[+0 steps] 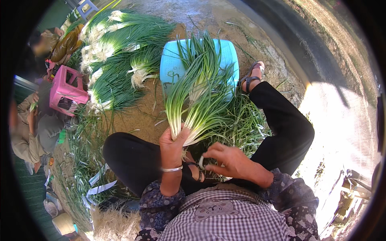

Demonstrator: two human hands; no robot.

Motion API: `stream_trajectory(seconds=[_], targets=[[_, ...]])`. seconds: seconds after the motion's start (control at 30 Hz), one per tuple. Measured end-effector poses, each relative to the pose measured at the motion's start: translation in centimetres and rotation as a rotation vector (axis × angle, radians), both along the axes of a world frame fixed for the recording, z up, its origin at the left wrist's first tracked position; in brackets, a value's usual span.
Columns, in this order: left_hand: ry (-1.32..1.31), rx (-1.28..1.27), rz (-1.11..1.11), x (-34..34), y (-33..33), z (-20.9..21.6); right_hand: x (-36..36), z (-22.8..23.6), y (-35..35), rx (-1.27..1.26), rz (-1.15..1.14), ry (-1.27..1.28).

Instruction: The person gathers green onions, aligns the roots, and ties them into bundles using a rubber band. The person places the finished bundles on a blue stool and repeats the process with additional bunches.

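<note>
My left hand (172,139) is closed around the white lower ends of a bunch of green onions (197,108). Their green leaves fan away from me over a light blue plastic stool (172,60). Close by on the right, my right hand (229,160) has its fingers curled, with a small pale curved piece (201,162) at the fingertips. What that piece is, I cannot make out. Some roots hang below my left hand. Several more bunches of green onions (116,48) lie on the ground at the far left, roots toward the left.
A pink plastic stool (69,90) stands at the left, near other people (30,132). Loose green leaves (247,124) litter the ground right of the blue stool and at the left. My bent legs (283,116) frame the work. A blue-grey stool (86,9) stands far left.
</note>
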State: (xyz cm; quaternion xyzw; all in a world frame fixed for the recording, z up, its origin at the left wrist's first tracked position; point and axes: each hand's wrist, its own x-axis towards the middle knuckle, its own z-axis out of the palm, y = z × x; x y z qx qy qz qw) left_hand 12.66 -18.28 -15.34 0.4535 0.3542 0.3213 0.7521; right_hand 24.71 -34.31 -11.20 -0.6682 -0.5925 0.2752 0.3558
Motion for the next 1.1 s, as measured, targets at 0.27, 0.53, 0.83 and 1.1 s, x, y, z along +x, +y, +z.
stream_trajectory(seconds=[0.27,0.53,0.83,1.1], targets=[[0.111,0.200,-0.060,-0.4,0.5,-0.2,5.3,0.5,10.0,0.414,-0.246,-0.388],[0.033,0.031,0.035,-0.2,0.5,0.2,2.0,-0.1,0.8,0.009,0.164,-0.348],[0.050,0.069,-0.061,0.1,0.2,0.9,1.8,1.2,2.3,0.246,-0.152,-0.095],[0.060,0.158,-0.096,0.0,-0.2,1.3,4.9,2.5,12.5,-0.174,-0.139,-0.365]])
